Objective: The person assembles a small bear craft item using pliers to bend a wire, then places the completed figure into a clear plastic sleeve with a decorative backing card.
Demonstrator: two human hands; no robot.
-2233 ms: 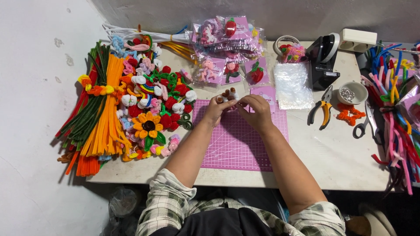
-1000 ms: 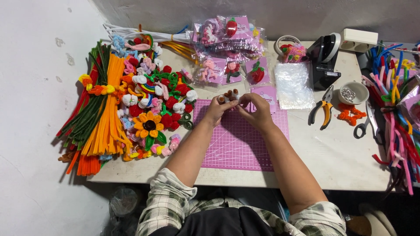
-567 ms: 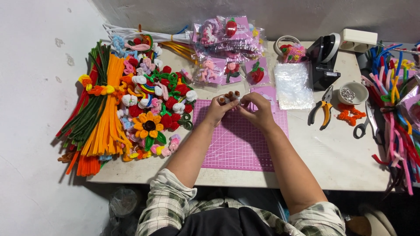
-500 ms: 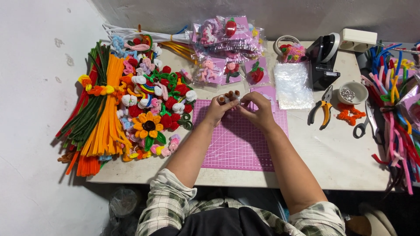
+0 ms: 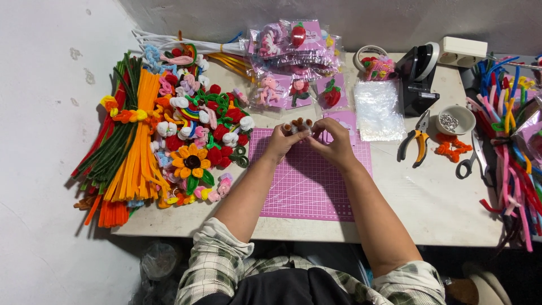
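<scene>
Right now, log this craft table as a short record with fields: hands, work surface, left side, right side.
left hand: left hand pinches a small brown and white pipe-cleaner figure
right hand: right hand grips the same figure from the other side
work surface: pink cutting mat under both hands, on a white table
left side: orange pipe cleaners in a bundle, a sunflower among finished pieces
right side: pliers, white bowl, scissors
</scene>
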